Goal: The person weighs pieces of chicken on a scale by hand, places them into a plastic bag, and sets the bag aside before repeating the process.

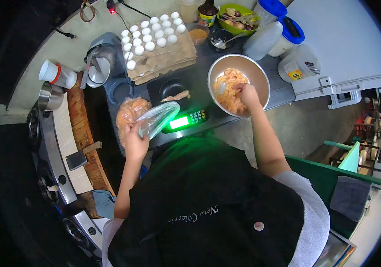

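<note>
My left hand (pixel 136 139) is closed on a clear plastic bag (pixel 157 119), its mouth tilted toward the digital scale (pixel 185 121). On the scale's black dish (pixel 172 87) lies a pale strip of raw meat (pixel 176 96). Beside my left hand rests a filled plastic bag (pixel 130 113) of orange-pink meat. To the right, my right hand (pixel 247 95) reaches into a large metal bowl (pixel 265 84), its fingers curled into coated raw meat (pixel 229 100). The fingertips are partly hidden. A pale spoon-like piece (pixel 221 88) sits in the meat.
Egg trays (pixel 164 58) stacked with white eggs stand behind the scale. A small black bowl (pixel 221 40) with a spoon, a green bowl (pixel 237 20) of onions and blue-lidded tubs (pixel 288 35) line the back. A cleaver (pixel 77 159) lies left, near the stove.
</note>
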Demonstrator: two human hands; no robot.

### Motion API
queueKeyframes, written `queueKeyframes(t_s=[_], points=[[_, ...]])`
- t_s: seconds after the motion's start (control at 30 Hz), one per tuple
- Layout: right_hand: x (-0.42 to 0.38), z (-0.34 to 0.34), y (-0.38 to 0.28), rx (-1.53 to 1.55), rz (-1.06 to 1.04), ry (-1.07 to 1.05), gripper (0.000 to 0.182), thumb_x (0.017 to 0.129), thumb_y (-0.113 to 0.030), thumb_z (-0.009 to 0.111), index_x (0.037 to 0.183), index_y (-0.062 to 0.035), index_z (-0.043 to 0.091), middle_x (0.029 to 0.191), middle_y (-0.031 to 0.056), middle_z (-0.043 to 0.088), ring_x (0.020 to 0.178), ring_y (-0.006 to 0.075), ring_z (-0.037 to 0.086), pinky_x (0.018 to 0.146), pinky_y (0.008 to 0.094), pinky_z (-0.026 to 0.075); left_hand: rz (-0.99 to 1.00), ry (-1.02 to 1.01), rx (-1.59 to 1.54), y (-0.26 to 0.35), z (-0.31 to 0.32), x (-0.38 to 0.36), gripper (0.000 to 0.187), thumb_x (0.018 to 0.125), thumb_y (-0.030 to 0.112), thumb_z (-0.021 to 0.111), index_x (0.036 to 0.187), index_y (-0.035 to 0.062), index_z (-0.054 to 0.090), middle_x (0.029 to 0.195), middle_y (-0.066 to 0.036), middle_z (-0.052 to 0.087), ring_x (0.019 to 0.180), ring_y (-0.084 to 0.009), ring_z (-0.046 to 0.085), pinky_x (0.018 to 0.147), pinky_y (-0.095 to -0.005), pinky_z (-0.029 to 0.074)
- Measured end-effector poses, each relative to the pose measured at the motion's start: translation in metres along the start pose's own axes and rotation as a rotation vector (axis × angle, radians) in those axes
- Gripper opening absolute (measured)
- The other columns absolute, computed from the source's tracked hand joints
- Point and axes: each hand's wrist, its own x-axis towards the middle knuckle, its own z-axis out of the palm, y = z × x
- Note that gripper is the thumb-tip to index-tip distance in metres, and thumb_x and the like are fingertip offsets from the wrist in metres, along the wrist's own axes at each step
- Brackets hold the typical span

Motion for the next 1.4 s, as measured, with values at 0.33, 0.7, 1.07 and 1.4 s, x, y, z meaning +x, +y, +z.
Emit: queueKeyframes(t_s=[0.33, 0.7, 1.07, 1.4], points=[[0.003, 0.001, 0.004, -0.067, -0.110, -0.118, 0.016, 0.077, -0.019, 0.071, 0.089, -0.0084, 0.072, 0.085, 0.0168, 0.069, 0.079, 0.0356, 0.065, 0.075, 0.0430, 0.051, 0.075, -0.033, -0.007, 0.024, 0.029, -0.007, 0.048, 0.069, -0.006, 0.057, 0.116, 0.0006, 0.061, 0.100, -0.020, 0.050, 0.094, -0.0360, 0.055, 0.086, -0.0405, 0.047], [0.000, -0.045, -0.006, 0.563, 0.202, -0.027, 0.019, 0.086, -0.019, 0.072, 0.095, -0.0026, 0.074, 0.070, -0.0011, 0.063, 0.065, 0.0083, 0.054, 0.062, 0.0276, 0.046, 0.057, -0.119, -0.024, 0.023, 0.024, -0.005, 0.049, 0.068, -0.006, 0.059, 0.117, 0.0001, 0.060, 0.104, -0.019, 0.048, 0.097, -0.0369, 0.055, 0.088, -0.0412, 0.047], [-0.022, -0.006, -0.133, 0.624, -0.076, -0.118, 0.013, 0.081, -0.013, 0.071, 0.092, -0.0059, 0.072, 0.075, 0.0022, 0.067, 0.069, 0.0095, 0.061, 0.064, 0.0268, 0.049, 0.067, -0.206, 0.137, 0.006, -0.030, -0.001, 0.045, 0.071, -0.004, 0.059, 0.117, -0.0006, 0.060, 0.111, -0.022, 0.049, 0.098, -0.0405, 0.058, 0.087, -0.0452, 0.048], [-0.021, 0.060, -0.157, 0.285, -0.277, 0.066, 0.018, 0.077, -0.012, 0.067, 0.093, -0.0098, 0.074, 0.095, 0.0151, 0.070, 0.076, 0.0271, 0.067, 0.076, 0.0348, 0.053, 0.540, -0.381, 0.381, 0.182, -0.185, -0.013, 0.025, 0.082, 0.000, 0.054, 0.106, 0.0014, 0.058, 0.105, -0.017, 0.051, 0.086, -0.0361, 0.060, 0.076, -0.0454, 0.050]])
